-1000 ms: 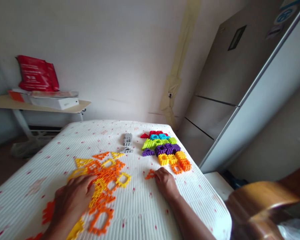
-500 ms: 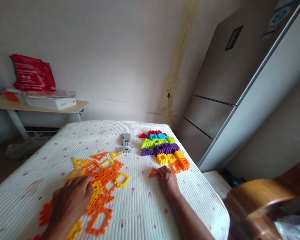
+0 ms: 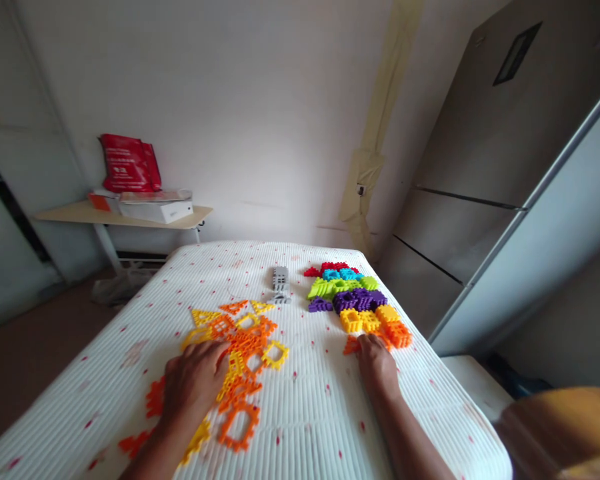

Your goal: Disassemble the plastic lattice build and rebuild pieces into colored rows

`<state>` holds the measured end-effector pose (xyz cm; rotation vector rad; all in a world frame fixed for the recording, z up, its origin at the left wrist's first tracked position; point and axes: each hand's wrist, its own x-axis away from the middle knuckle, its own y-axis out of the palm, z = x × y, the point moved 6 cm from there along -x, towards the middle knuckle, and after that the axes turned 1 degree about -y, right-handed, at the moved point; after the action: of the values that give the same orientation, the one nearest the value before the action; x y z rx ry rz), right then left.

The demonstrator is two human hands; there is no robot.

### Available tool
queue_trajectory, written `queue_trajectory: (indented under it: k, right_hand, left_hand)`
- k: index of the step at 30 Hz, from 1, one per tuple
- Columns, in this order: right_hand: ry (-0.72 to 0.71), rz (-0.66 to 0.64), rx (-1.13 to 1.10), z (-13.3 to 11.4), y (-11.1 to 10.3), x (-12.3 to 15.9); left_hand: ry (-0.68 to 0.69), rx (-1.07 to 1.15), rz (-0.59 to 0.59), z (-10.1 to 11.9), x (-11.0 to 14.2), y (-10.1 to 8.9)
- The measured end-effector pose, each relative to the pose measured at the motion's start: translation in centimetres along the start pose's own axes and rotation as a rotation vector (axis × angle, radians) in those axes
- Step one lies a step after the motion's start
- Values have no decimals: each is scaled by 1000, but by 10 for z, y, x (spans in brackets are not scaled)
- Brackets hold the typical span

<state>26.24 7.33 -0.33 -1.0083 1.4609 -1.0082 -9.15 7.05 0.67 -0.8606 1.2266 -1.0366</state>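
My left hand (image 3: 193, 383) lies flat on a loose patch of interlocking orange and yellow plastic lattice pieces (image 3: 245, 347), spread over a white ribbed mattress (image 3: 300, 413) with red flecks. My right hand (image 3: 375, 363) rests at the near end of a tight row of coloured plastic blocks (image 3: 353, 300), in red, blue, green, purple, yellow and orange. Its fingertips meet a small orange piece (image 3: 351, 345), partly hidden by the fingers. A grey plastic piece (image 3: 281, 283) lies beyond, between the patch and the row.
A stainless fridge (image 3: 460, 200) stands along the mattress's right side, with a wooden chair back (image 3: 560, 427) at the lower right. Behind the mattress is a light shelf table (image 3: 120, 213) holding a red bag (image 3: 129, 163) and a white box (image 3: 155, 211). Brown floor (image 3: 35, 347) shows at left.
The whole view has swung, so the mattress and room sit further right in the picture. Both hands stay at the same spots on the pieces, and no piece has visibly shifted.
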Motion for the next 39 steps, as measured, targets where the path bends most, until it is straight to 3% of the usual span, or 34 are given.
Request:
queue_trajectory:
  k: [4,10,20,25,30,35,39]
  right_hand:
    - [-25,17,-25,-5,-3,2]
    - [-196,41,-62,-21,2,5]
    - [-208,92,-107,-20,-1,5]
    - [-314,166,-211,-34,-7,7]
    - [-403,29,-333,-73,-15,-2]
    - [-508,-96,-353,-142,-26,-15]
    - [-536,-204,-233,-192,-14,-25]
  left_hand:
    - [-17,-6,-13,4,1,-3]
    - [-53,-3,-19,5,3,-6]
    - [-32,57,-9,6,3,-8]
    - [-25,86,18,3,3,-7]
    - [-19,103,53,1,3,-6]
    - [-15,113,67,1,3,-6]
    - [-18,111,64,-1,3,-3]
